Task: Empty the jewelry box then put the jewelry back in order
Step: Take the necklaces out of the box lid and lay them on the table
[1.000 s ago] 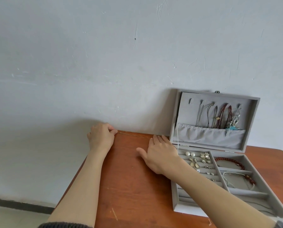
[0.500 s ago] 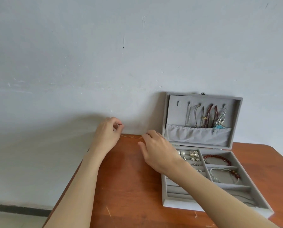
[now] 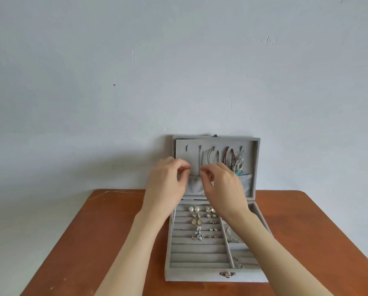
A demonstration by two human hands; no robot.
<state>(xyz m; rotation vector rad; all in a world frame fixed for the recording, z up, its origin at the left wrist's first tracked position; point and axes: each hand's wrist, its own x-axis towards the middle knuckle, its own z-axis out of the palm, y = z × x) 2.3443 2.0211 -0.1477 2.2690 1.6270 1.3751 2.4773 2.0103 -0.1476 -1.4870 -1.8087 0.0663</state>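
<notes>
1. While the box (image 3: 200, 261) sits open on the table (image 3: 106, 242), its lid (image 3: 256, 167) stands upright against the wall (image 3: 178, 60), and the clasp (image 3: 227, 274) faces the person.
2. Box long axis runs near to far; the tray lies in front, the lid behind.
3. Hands: two, both raised before the lower left part of the lid, close together, not touching.
4. Left hand (image 3: 168, 184): thumb and forefinger pinched together, other fingers curled. What it holds is too fine to make out.
5. Right hand (image 3: 223, 189): fingertips likewise pinched near the lid's pocket (image 3: 194, 186). Held item cannot be told.
6. Lid slots: six counted along the top. Hanging from them: thin silver chains (image 3: 208, 157), number unclear; one dark red bead strand (image 3: 229, 157) in a loop; one silver piece with blue parts (image 3: 239, 165). All hang vertically into the pocket.
7. Tray, ridged section: two pearl studs (image 3: 194, 209), one cream drop pair (image 3: 196, 221), one silver ornament (image 3: 197, 236), several small studs (image 3: 210, 215) in a column to their right, count uncertain.
8. Right-hand compartments: partly hidden by the right forearm; silver items show, count not clear.
9. A thin thread (image 3: 106, 193) lies at the table's far left edge, well apart from the box.
</notes>
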